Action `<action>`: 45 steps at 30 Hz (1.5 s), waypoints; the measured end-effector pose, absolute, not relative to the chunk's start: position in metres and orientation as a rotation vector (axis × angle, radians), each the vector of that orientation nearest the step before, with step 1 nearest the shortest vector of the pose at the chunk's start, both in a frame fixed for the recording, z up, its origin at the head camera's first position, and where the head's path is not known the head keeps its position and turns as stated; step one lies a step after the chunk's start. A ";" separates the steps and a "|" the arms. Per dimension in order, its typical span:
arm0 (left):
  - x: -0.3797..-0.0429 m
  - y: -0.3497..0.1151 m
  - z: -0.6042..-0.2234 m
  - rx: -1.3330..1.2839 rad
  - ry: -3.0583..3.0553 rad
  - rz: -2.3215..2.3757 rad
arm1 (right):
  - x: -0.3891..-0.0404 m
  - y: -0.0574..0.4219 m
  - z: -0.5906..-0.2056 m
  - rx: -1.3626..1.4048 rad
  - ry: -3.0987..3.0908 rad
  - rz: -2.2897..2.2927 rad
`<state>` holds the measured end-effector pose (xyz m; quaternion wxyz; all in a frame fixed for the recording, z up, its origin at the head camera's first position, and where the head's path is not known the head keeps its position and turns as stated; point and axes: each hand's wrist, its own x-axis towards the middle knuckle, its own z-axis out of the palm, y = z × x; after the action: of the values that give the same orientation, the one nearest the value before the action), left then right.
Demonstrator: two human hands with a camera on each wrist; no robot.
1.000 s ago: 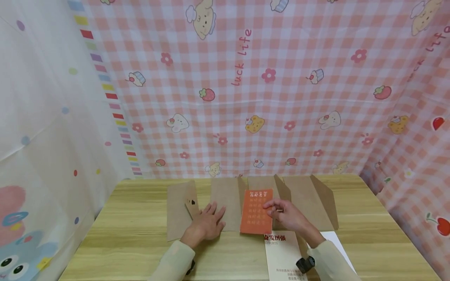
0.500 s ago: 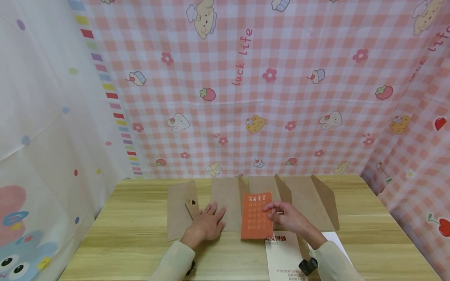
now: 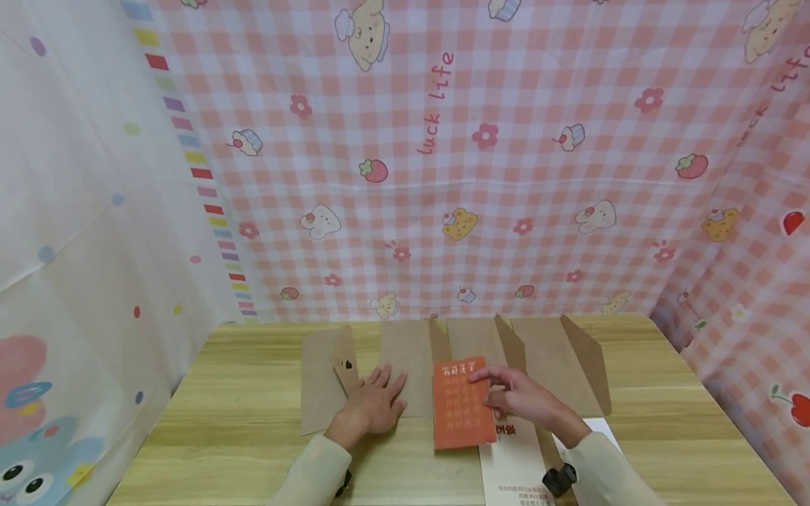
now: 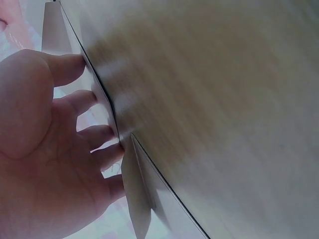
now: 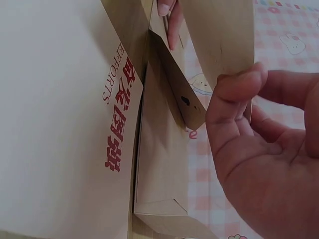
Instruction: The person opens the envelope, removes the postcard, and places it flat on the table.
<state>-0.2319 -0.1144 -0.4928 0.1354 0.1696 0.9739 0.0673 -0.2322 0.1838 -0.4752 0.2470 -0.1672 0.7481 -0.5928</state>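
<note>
Between the thumb and fingers of my right hand [image 3: 525, 398] is an orange card [image 3: 464, 418] with pale printed characters, pinched by its right edge. Its brown back [image 5: 222, 35] faces the right wrist camera. My left hand [image 3: 372, 407] rests with fingers spread at the near part of a brown paper envelope [image 3: 405, 351]. Just left of that hand lies another envelope [image 3: 323, 358], its folded-back flap [image 3: 344, 369] bearing a small dark mark. In the left wrist view, the left fingertips meet the envelope edges along the table.
More brown envelopes with raised side flaps, one of them the far-right envelope [image 3: 550, 365], stand in the row. A cream card [image 3: 515, 467] with red characters lies under the right forearm, beside a white sheet [image 3: 604, 429]. A checked cloth [image 3: 405, 211] hangs behind the wooden table [image 3: 209, 422].
My right hand has drawn the orange card toward me, so it now covers part of the cream card's red characters. The left hand has stayed in place.
</note>
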 end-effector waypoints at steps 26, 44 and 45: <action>-0.233 -0.114 -0.497 0.490 2.828 0.212 | -0.226 0.174 -0.488 -0.626 1.988 -1.522; -0.232 -0.114 -0.498 0.495 2.831 0.208 | -0.221 0.167 -0.501 -0.692 1.851 -1.527; -0.232 -0.114 -0.498 0.496 2.830 0.208 | -0.221 0.166 -0.502 -0.681 1.840 -1.529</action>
<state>-0.2322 -0.1143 -0.4980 0.1302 0.1706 0.9741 0.0716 -0.2210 0.1658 -0.5018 0.3211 -0.2593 0.7006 -0.5821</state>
